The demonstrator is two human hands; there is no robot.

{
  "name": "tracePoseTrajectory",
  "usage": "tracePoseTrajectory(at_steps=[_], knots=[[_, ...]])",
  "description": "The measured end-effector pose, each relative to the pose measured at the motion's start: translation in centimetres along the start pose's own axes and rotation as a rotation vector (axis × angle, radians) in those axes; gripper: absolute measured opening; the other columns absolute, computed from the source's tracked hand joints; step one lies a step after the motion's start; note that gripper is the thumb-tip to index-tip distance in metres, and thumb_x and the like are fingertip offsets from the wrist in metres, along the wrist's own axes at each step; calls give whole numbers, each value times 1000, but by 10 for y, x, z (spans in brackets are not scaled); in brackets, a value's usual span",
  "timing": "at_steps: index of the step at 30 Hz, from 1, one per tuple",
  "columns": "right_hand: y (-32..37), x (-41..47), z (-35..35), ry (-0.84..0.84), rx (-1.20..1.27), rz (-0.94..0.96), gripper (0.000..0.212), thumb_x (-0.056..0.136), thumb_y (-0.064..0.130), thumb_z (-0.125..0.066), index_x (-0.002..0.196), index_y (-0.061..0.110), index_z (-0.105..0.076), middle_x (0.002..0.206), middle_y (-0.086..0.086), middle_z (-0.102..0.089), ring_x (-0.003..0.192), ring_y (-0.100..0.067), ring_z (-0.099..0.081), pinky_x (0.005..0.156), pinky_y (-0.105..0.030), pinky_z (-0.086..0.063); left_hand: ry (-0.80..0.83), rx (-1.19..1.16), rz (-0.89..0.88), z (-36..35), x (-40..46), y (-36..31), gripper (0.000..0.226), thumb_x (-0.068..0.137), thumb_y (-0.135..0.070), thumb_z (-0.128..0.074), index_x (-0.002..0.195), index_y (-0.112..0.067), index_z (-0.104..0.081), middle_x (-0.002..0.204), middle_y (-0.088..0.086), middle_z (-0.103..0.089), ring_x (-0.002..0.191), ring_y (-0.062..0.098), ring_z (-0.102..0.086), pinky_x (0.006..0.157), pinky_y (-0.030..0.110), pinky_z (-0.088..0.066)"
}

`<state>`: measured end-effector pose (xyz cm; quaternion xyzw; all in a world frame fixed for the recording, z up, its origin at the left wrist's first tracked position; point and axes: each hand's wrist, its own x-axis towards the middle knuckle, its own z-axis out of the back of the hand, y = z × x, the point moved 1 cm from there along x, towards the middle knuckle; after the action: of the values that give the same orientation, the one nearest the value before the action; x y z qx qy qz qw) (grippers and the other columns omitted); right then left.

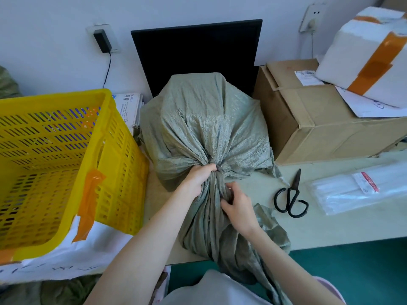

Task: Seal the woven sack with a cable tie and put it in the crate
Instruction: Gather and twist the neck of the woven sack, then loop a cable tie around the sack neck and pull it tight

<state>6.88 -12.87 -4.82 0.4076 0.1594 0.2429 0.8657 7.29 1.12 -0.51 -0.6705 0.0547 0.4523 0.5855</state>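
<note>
Currently my left hand (199, 177) grips the gathered neck of the green woven sack (204, 128), fingers curled round the bunched fabric just below the bulging body. My right hand (236, 205) pinches the loose folds of the same neck a little nearer to me, fingers curled into the cloth.

Step in hand, as I judge it: consolidate the neck before fitting a tie. Procedure:
1. Keep the left grip clamped at the narrowest point, tight against the load.
2. Use the right grip to draw stray folds into one rope, twisting if needed.
3. Release the right grip only once the bundle holds under the left alone.
4. Reach right for a tie from the clear bag of white cable ties (361, 190).

No tie is visible on the neck.

The sack lies on its side on the desk (330, 225), its body away from me against a black monitor (196, 53), and its open tail trails over the desk edge toward my lap. Both grips sit on the neck, left nearer the body and right just beside it. The yellow crate (55, 164) stands just beside the sack on my left. Black scissors (290, 197) lie near my right hand.
</note>
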Motion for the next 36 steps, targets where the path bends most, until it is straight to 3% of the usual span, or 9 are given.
tracePoseTrajectory(at_steps=[3,7,11,17,24,31,33,34,36], knots=[[-3,-1,3,-46,-36,103,38,84,8,-55,119,19,-49,77,0,-61,69,-25,-55,78,-43,-47,-12,-48,11,-5,-3,-4,14,86,-12,-54,94,-2,-59,75,12,-63,59,21,-58,49,22,-42],[1,-2,-2,-49,-289,246,39,85,9,-47,122,17,-51,92,0,-52,91,-27,-51,77,-38,-35,20,-60,21,-8,4,0,36,82,-22,-58,108,3,-63,103,23,-68,79,28,-63,70,31,-50],[-1,-7,-12,-42,-411,302,37,84,22,-32,117,23,-48,91,-3,-55,87,-28,-51,73,-37,-35,163,35,6,-4,-5,-4,32,76,-49,-72,91,-21,-72,78,2,-75,70,13,-70,64,21,-52],[-1,-11,-20,-59,-439,299,34,83,24,-38,115,24,-49,87,-2,-56,81,-27,-53,67,-37,-39,195,326,-26,4,-3,-3,16,74,-25,-77,86,-15,-76,122,-3,-63,124,14,-46,112,36,-26],[-16,-11,-5,-4,-262,243,37,85,24,-51,121,20,-57,91,-1,-56,87,-26,-55,75,-37,-38,97,376,-59,2,2,0,31,82,-23,-64,106,-3,-66,118,6,-59,113,25,-52,95,32,-38],[-33,-7,52,-118,-9,155,23,92,15,-59,113,12,-65,97,7,-59,90,-6,-58,79,-10,-41,179,446,-55,5,8,0,33,89,-29,-50,76,-15,-77,85,1,-73,93,18,-60,94,32,-41],[-51,-1,71,-181,-71,85,22,92,10,-56,113,10,-64,100,6,-59,91,-8,-58,82,-17,-45,183,436,-61,2,11,2,34,93,-24,-49,74,-11,-74,69,-7,-72,87,16,-58,83,27,-40],[-61,3,80,-202,-107,56,23,92,9,-55,113,10,-64,101,5,-59,91,-10,-58,82,-24,-47,178,409,-68,2,13,3,30,94,-21,-49,83,-6,-72,72,-7,-73,86,14,-58,84,26,-40],[-82,8,99,-230,-168,13,24,92,5,-53,113,8,-64,103,-1,-61,91,-17,-60,81,-31,-49,140,363,-63,-1,19,8,37,93,-24,-53,121,0,-58,119,8,-65,111,20,-54,98,29,-34]])
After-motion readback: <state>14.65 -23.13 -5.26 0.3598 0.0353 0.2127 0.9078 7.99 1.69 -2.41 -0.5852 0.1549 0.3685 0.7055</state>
